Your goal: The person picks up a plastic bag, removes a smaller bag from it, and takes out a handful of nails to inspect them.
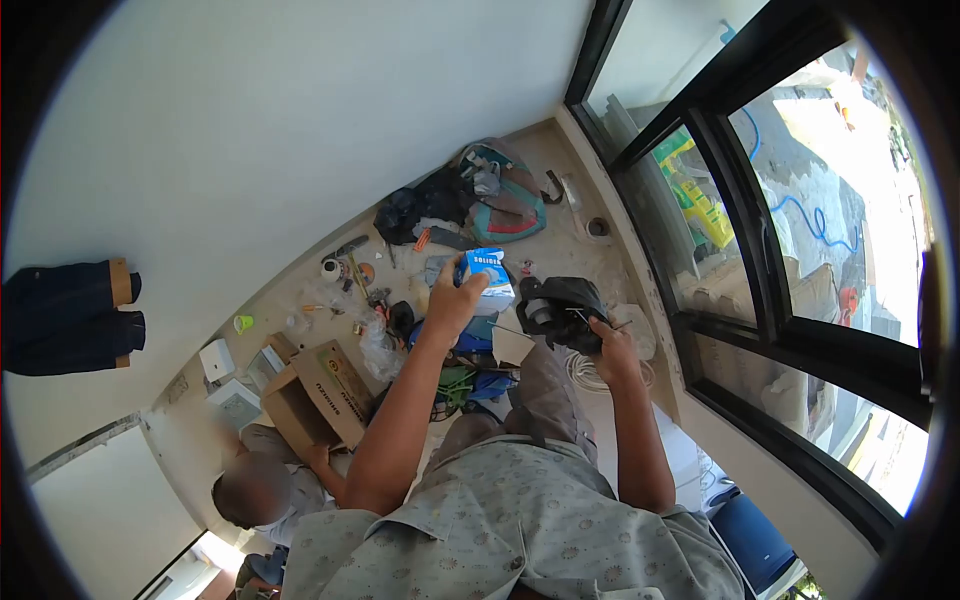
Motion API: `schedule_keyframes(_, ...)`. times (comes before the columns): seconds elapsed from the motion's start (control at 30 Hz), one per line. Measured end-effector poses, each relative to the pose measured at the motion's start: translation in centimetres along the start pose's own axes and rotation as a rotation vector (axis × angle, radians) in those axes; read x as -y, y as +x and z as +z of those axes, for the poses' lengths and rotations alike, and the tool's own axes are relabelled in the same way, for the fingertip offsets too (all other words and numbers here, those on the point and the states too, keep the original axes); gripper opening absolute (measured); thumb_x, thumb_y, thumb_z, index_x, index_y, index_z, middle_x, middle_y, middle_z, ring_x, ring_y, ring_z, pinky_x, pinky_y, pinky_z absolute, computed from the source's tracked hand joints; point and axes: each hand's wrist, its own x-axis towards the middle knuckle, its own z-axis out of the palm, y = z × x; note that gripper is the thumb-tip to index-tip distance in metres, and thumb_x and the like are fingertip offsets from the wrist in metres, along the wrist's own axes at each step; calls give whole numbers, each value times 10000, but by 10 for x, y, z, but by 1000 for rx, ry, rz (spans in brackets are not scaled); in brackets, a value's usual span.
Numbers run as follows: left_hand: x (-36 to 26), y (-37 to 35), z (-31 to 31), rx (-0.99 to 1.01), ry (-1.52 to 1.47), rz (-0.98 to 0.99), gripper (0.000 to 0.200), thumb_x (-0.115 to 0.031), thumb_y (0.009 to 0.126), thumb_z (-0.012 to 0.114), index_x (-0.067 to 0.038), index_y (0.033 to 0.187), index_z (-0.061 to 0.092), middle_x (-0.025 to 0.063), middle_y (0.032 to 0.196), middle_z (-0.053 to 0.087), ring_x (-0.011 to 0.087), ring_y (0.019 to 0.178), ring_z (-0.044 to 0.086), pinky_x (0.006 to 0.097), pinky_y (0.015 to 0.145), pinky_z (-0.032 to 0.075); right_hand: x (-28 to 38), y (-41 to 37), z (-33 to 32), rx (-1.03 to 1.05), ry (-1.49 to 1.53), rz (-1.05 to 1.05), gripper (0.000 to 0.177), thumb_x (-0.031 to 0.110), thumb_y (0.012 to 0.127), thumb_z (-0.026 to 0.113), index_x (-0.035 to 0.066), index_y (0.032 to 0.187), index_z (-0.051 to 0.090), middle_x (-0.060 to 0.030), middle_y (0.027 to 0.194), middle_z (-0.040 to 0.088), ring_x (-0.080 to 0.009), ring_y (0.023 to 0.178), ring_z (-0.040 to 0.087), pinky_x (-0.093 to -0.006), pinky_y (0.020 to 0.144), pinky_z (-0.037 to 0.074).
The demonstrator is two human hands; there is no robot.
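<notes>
My left hand (458,303) is closed around a small blue-and-white box (487,266) with printed lettering, held up in front of me. My right hand (617,353) grips the near edge of a black bag (568,297), to the right of the box and apart from it. A thin metal rod shows near the bag. What lies inside the bag cannot be made out.
Tools and plastic wrapping (379,347) litter the floor by the wall. A backpack (508,200) lies beyond my hands. At left, another person sits near an open cardboard box (325,395). Coiled white rope (590,374) lies below the window (745,240).
</notes>
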Motion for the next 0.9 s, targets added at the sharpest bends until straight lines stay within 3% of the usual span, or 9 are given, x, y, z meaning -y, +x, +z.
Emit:
schedule_keyframes(0.13,-25,59,-11,-185,-103,165,848,-431,837,694,19,1453,324,218,1355,479,257,1188,534,355,966,449,-3,-2,-14,-96,106,-35,234,54,915,564,-54,1123,568,-105,973,645,-182,811,652,-312,731,537)
schedule_keyframes(0.23,-41,72,-11,-404,77,285,906,-526,856,672,10,1474,282,205,1388,437,241,1225,497,343,965,452,12,-5,-26,-114,130,-19,242,53,915,564,-53,1132,569,-103,988,645,-179,826,647,-318,751,533)
schedule_keyframes(0.33,-36,37,4,-111,-41,273,855,-558,888,615,9,1459,322,191,1324,495,257,1184,535,339,952,468,28,-25,-23,-106,146,-42,236,53,917,561,-44,1131,576,-98,984,647,-172,840,643,-316,756,529)
schedule_keyframes(0.4,-13,5,15,130,0,176,779,-552,924,563,13,1428,379,182,1258,543,258,1146,567,336,926,487,31,-39,-19,-53,140,-69,233,51,915,562,-42,1128,579,-97,980,648,-166,850,641,-315,761,528)
schedule_keyframes(0.47,22,-22,24,300,79,-1,803,-572,888,603,26,1392,423,185,1238,566,275,1117,587,371,933,489,24,-61,-15,-13,136,-91,236,48,911,564,-43,1128,580,-95,974,649,-164,847,643,-314,760,530)
schedule_keyframes(0.57,73,-48,28,320,245,140,854,-549,821,695,-5,1414,410,187,1294,547,314,1165,562,413,974,467,11,-99,-2,53,144,-110,243,39,902,571,-45,1130,579,-95,961,655,-166,816,653,-317,739,538)
schedule_keyframes(0.67,64,-95,19,153,767,769,888,-504,763,760,-75,1448,392,193,1367,509,296,1170,568,371,950,475,-6,-155,13,163,157,-81,250,40,893,570,-41,1130,579,-107,974,657,-178,813,665,-331,732,551)
schedule_keyframes(0.77,72,-133,9,453,773,500,917,-476,736,789,-80,1455,382,175,1347,525,301,1243,513,375,1039,404,-28,-196,19,215,138,-75,266,54,889,554,-40,1137,572,-132,1012,655,-198,855,674,-346,757,566)
schedule_keyframes(0.9,140,-142,-21,807,329,37,843,-271,775,799,-76,1463,353,123,1335,526,227,1196,537,360,995,444,-57,-232,19,228,150,-2,230,69,883,571,-50,1080,585,-132,931,671,-207,749,685,-356,660,588)
